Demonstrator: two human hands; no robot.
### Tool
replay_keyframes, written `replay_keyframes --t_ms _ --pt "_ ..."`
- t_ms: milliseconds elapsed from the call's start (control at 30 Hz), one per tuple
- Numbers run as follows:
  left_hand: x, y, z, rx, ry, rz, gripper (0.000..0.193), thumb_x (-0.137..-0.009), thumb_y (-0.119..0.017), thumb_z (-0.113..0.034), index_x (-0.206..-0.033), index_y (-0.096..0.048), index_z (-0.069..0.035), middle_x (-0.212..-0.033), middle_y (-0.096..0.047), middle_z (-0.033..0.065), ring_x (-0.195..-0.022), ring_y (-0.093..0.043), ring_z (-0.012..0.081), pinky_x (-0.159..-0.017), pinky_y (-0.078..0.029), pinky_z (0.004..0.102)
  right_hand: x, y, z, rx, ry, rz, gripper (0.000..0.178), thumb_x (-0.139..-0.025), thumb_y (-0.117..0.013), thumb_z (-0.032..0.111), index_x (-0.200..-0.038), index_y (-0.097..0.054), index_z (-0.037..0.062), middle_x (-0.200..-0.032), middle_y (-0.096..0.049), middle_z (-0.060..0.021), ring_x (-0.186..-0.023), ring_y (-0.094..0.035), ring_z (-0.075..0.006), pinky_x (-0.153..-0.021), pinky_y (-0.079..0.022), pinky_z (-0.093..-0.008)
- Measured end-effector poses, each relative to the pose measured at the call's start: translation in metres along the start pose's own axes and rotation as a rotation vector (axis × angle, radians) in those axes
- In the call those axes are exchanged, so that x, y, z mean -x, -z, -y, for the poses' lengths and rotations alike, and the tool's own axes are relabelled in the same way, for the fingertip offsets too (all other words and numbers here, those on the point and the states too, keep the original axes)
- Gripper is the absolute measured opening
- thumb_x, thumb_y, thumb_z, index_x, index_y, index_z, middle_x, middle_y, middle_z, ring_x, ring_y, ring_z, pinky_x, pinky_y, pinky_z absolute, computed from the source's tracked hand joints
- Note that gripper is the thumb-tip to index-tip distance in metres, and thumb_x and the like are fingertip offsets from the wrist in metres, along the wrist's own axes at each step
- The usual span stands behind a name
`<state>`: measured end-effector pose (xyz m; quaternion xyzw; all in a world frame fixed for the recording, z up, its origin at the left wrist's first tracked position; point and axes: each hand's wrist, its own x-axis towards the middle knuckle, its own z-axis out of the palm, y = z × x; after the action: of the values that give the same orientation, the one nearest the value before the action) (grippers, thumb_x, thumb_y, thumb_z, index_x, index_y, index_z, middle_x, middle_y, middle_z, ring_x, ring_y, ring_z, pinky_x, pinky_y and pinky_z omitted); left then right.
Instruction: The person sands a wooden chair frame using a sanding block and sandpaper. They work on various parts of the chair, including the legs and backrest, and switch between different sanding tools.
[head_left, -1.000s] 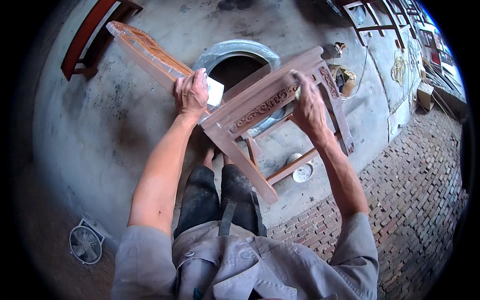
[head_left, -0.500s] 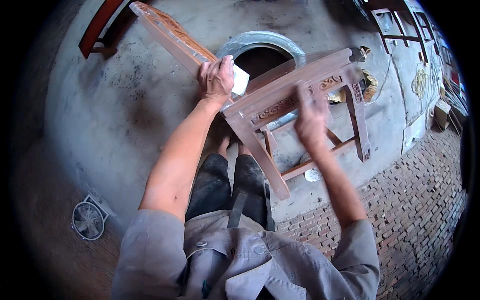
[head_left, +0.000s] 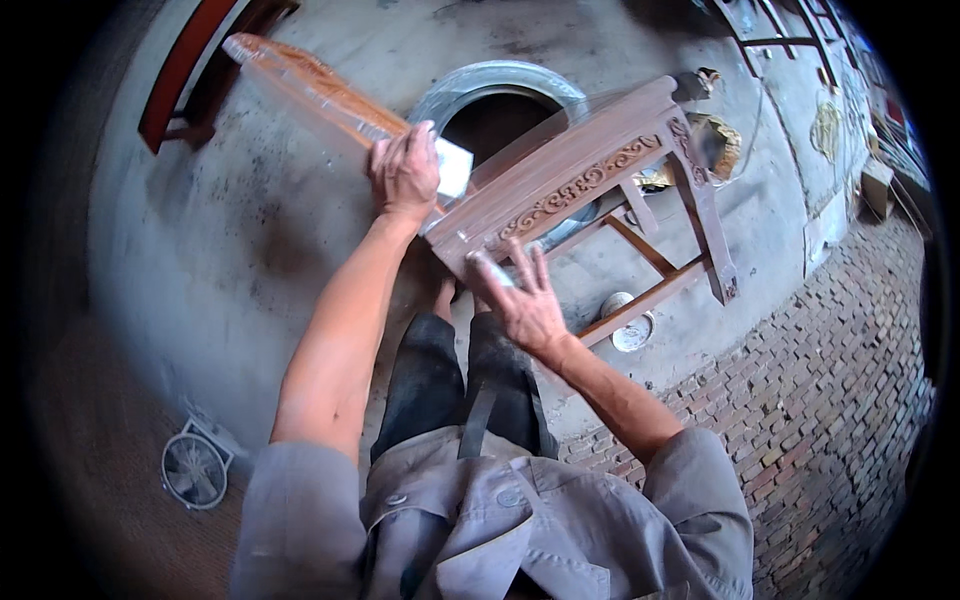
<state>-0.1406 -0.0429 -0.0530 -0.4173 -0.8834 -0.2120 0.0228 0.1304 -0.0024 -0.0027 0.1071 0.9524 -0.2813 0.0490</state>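
A wooden chair with a dusty brown surface lies tipped over, its carved seat rail [head_left: 582, 190] facing me. My left hand [head_left: 406, 178] is closed where the chair's back [head_left: 325, 95] meets the seat. A white piece like folded sheet [head_left: 454, 168] sticks out beside its thumb. Over the near corner of the seat frame, by the top of a leg, is my right hand [head_left: 520, 300]. Some of its fingers are spread, and a small pale pad [head_left: 490, 268] shows under the others; its kind is unclear. The seat rests over a grey tyre [head_left: 470, 85].
A white round tub [head_left: 630, 325] stands beneath the chair's lower rail. Reddish-brown furniture [head_left: 185, 85] is at the far left, and more wooden frames [head_left: 790, 42] at the far right. A fan [head_left: 195, 470] stands at lower left. Brick paving [head_left: 800, 410] borders the concrete floor at right.
My right hand has moved left and nearer, from the middle of the carved rail to the seat's near corner. My left hand keeps its hold; the view has shifted slightly.
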Motion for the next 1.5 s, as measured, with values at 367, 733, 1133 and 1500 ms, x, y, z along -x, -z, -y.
replay_keyframes --t_ms 367,733,1133,1500 --pt "0.0 0.003 0.004 -0.059 0.012 0.069 0.023 -0.102 -0.057 -0.02 -0.121 -0.066 -0.01 -0.099 -0.075 0.0139 -0.092 -0.07 0.0309 -0.087 -0.047 0.0427 0.009 0.047 -0.084 0.141 -0.239 -0.247 0.071 -0.088 -0.059 0.011 -0.157 -0.041 0.0124 -0.15 -0.055 -0.0072 -0.151 -0.03 -0.0445 -0.124 -0.012 -0.0668" --pt "0.003 0.0 0.001 -0.072 -0.013 0.061 0.022 -0.103 -0.056 -0.019 -0.121 -0.066 -0.01 -0.097 -0.074 0.0141 -0.091 -0.07 0.0313 -0.085 -0.047 0.0424 -0.018 0.094 -0.166 0.27 -0.288 -0.544 0.067 -0.091 -0.052 0.0 -0.156 -0.036 0.0035 -0.147 -0.057 -0.0144 -0.151 -0.03 -0.0452 -0.127 -0.011 -0.0596" --pt "0.001 0.001 0.0 -0.055 -0.027 0.033 0.021 -0.103 -0.056 -0.017 -0.12 -0.064 -0.008 -0.095 -0.073 0.013 -0.089 -0.069 0.0311 -0.084 -0.046 0.0423 -0.037 0.114 -0.191 0.268 -0.317 -0.544 0.067 -0.088 -0.051 -0.001 -0.154 -0.039 0.0064 -0.151 -0.054 -0.0127 -0.152 -0.03 -0.0439 -0.127 -0.013 -0.0581" --pt "0.0 0.002 -0.002 -0.059 -0.024 0.045 0.021 -0.103 -0.056 -0.017 -0.12 -0.066 -0.009 -0.094 -0.073 0.0124 -0.088 -0.068 0.03 -0.083 -0.046 0.0413 -0.045 0.121 -0.195 0.234 -0.267 -0.518 0.064 -0.093 -0.052 0.004 -0.155 -0.038 0.0073 -0.152 -0.054 -0.0107 -0.152 -0.031 -0.0426 -0.128 -0.012 -0.058"
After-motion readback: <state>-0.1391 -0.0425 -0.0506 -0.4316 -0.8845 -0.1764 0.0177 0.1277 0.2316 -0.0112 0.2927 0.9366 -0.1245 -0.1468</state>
